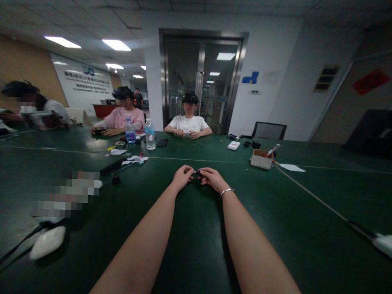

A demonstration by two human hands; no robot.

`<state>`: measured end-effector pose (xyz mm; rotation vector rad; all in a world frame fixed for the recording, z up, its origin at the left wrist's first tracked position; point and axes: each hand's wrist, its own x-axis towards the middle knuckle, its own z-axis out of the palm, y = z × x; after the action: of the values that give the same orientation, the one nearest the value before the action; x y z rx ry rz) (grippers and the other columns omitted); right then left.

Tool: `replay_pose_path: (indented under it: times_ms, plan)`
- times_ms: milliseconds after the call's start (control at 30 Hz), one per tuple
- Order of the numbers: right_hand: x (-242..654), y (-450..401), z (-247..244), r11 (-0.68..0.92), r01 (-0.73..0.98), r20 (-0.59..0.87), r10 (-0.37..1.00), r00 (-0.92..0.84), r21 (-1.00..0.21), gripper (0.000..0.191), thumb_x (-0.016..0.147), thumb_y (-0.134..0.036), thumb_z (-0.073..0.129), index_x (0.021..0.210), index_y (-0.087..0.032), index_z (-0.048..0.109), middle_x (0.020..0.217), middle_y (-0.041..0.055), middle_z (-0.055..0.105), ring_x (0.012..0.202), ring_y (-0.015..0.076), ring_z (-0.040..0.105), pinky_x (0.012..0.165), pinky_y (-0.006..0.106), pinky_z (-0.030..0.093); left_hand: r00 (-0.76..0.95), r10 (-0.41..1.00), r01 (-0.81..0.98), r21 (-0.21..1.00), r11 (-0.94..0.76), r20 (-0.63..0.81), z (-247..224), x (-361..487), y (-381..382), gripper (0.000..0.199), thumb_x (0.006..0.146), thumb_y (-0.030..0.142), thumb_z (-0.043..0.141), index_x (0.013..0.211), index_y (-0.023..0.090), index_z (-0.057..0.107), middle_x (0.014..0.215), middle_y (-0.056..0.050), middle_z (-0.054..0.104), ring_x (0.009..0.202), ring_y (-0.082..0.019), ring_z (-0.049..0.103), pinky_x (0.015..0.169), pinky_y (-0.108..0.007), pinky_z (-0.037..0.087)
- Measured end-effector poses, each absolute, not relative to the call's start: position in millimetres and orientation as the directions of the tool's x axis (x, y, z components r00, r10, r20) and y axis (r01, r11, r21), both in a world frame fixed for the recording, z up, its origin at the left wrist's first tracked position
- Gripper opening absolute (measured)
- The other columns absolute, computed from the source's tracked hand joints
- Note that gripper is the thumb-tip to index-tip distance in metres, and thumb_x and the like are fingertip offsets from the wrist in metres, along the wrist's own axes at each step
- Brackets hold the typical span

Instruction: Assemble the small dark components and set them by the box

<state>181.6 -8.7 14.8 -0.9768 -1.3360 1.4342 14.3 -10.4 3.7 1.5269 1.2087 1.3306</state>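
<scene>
Both arms reach forward over the dark green table [194,251]. Between my fingertips is a small dark piece [197,172] with a greyish end, too small to name. My left hand [182,177] is closed in a pinch at its grey end. From the other side, my right hand [213,179] pinches the black end with thumb and fingers. A silver bracelet [227,192] circles my right wrist. The hands are close together, just above or resting on the tabletop; I cannot tell which.
To the left lie a white mouse-shaped thing [48,243] with cables and a small black item [116,178]. Two water bottles [150,135] stand farther back. An open cardboard box [261,160] holds items at the right. Several people sit across the table.
</scene>
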Motion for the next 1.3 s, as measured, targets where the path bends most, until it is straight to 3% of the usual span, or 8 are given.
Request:
replay_pose_path:
  times_ms: [233, 400, 733, 833, 1067, 1300]
  plan:
    - [181.7, -7.6, 13.6, 0.012, -0.114, 0.042, 0.963, -0.268, -0.993, 0.014, 0.081, -0.018, 0.062, 0.094, -0.013, 0.062, 0.062, 0.0024, 0.065, 0.043, 0.0059, 0.056, 0.047, 0.018, 0.054, 0.062, 0.962, 0.156, 0.949, -0.273, 0.266, 5.2, 14.8, -11.5, 0.02, 0.082, 0.034, 0.053, 0.089, 0.016, 0.058, 0.073, 0.0, 0.056, 0.055, -0.006, 0.052, 0.048, -0.015, 0.041]
    - [182.2, -7.7, 13.8, 0.002, -0.122, 0.035, 0.964, -0.264, -0.992, 0.014, 0.082, -0.018, 0.061, 0.094, -0.012, 0.062, 0.062, 0.0031, 0.065, 0.043, 0.0062, 0.056, 0.049, 0.019, 0.055, 0.077, 0.962, 0.186, 0.945, -0.271, 0.261, 4.7, 14.9, -10.5, 0.017, 0.075, 0.025, 0.061, 0.089, 0.016, 0.061, 0.066, 0.001, 0.054, 0.056, -0.008, 0.053, 0.048, -0.017, 0.04]
    - [181.7, -6.4, 15.9, -0.015, -0.104, 0.014, 0.962, -0.273, -0.994, 0.014, 0.081, -0.016, 0.062, 0.094, -0.012, 0.061, 0.063, 0.0031, 0.065, 0.044, 0.0061, 0.056, 0.048, 0.018, 0.054, 0.06, 0.967, 0.141, 0.956, -0.256, 0.249, 3.2, 13.7, -9.0, 0.022, 0.076, 0.02, 0.06, 0.097, 0.014, 0.061, 0.09, -0.007, 0.061, 0.072, -0.011, 0.059, 0.056, -0.019, 0.048]
    - [181.2, -5.7, 16.4, -0.017, -0.105, 0.012, 0.963, -0.268, -0.994, 0.014, 0.081, -0.016, 0.062, 0.095, -0.012, 0.061, 0.062, 0.0028, 0.065, 0.044, 0.0061, 0.056, 0.049, 0.019, 0.055, 0.051, 0.965, 0.117, 0.958, -0.263, 0.258, 3.7, 14.0, -7.8, 0.028, 0.075, 0.023, 0.062, 0.102, 0.017, 0.058, 0.083, -0.004, 0.059, 0.065, -0.01, 0.059, 0.053, -0.019, 0.047]
    - [180.3, -4.8, 17.8, -0.027, -0.11, 0.004, 0.963, -0.27, -0.994, 0.014, 0.082, -0.017, 0.061, 0.095, -0.011, 0.061, 0.065, 0.0037, 0.066, 0.044, 0.0059, 0.056, 0.048, 0.019, 0.054, 0.011, 0.967, 0.114, 0.961, -0.253, 0.254, 2.9, 17.6, -3.1, 0.019, 0.078, 0.033, 0.059, 0.086, 0.016, 0.056, 0.066, 0.001, 0.054, 0.052, -0.007, 0.055, 0.046, -0.016, 0.042]
    - [180.7, -4.4, 16.4, -0.025, -0.126, 0.01, 0.963, -0.271, -0.992, 0.015, 0.08, -0.018, 0.064, 0.093, -0.011, 0.061, 0.065, 0.0049, 0.066, 0.045, 0.0069, 0.057, 0.048, 0.019, 0.054, 0.049, 0.969, 0.153, 0.957, -0.247, 0.242, 2.3, 15.5, -5.5, 0.019, 0.077, 0.03, 0.06, 0.089, 0.016, 0.06, 0.07, -0.001, 0.057, 0.06, -0.009, 0.057, 0.051, -0.018, 0.045]
